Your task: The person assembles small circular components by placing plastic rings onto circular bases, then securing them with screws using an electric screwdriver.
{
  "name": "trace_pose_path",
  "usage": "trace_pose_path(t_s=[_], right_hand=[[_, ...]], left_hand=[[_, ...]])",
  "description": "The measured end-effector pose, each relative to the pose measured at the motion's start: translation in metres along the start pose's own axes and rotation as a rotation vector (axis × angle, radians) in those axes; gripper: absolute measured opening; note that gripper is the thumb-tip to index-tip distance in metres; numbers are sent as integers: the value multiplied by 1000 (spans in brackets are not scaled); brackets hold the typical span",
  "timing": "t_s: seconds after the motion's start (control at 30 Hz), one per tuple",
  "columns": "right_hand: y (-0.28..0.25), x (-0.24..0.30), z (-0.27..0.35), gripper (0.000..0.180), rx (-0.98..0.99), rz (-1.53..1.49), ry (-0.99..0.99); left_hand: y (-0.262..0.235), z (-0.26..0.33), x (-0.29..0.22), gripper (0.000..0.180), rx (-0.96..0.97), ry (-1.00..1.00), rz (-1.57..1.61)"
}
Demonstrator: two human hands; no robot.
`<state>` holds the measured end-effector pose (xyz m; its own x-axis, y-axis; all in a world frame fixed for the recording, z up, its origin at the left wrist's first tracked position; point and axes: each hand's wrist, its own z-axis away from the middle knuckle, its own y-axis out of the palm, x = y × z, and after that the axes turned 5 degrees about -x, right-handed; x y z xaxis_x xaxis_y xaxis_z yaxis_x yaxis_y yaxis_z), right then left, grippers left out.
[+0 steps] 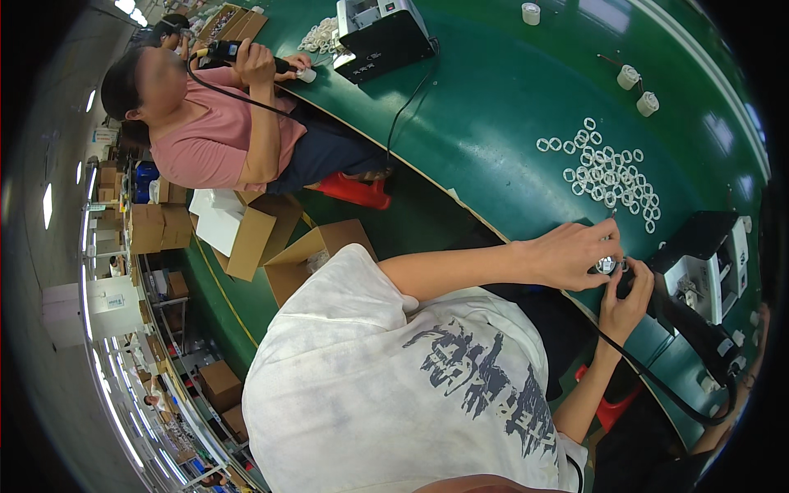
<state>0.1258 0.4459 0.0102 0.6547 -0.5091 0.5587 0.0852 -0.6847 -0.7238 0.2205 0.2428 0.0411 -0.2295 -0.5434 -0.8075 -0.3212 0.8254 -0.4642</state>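
My left hand (571, 256) is closed, its fingers curled round a small round part (606, 265) with a silvery-white face. Just beside it, my right hand (626, 306) is closed too, its fingertips almost touching the part. Something dark shows between the right fingers, too hidden to name. Both hands are over the near edge of the green table (485, 123). Beyond them lies a loose spread of several flat white rings (608, 177). To the right of my right hand stands a black-and-white box-shaped machine (699, 275) with small parts in its open front.
A black cable (657, 384) curves below my right hand. Three white cylindrical parts, one of them a white cylinder (531, 13), stand farther off. On the left a co-worker in pink (214, 140) holds a black corded tool (238, 53) near another machine (385, 39). Open cartons (316, 255) stand behind.
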Motion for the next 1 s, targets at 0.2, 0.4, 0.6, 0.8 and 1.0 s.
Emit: trace_pose_path(t_s=[0.2,0.4,0.6,0.8,1.0], right_hand=[[2,-2,1,30,-10,41,-66],[2,1,-1,31,-11,60,-87],[2,0,-1,28,-1,80,-100],[3,-1,0,26,-31,48,-135],[0,0,2,29,24,54,-8]], left_hand=[[-1,1,-2,24,56,-246,302],[7,4,1,22,-41,-234,366],[10,0,3,22,-118,-223,370],[15,0,7,24,-143,-223,416],[14,4,5,34,-92,-144,303]])
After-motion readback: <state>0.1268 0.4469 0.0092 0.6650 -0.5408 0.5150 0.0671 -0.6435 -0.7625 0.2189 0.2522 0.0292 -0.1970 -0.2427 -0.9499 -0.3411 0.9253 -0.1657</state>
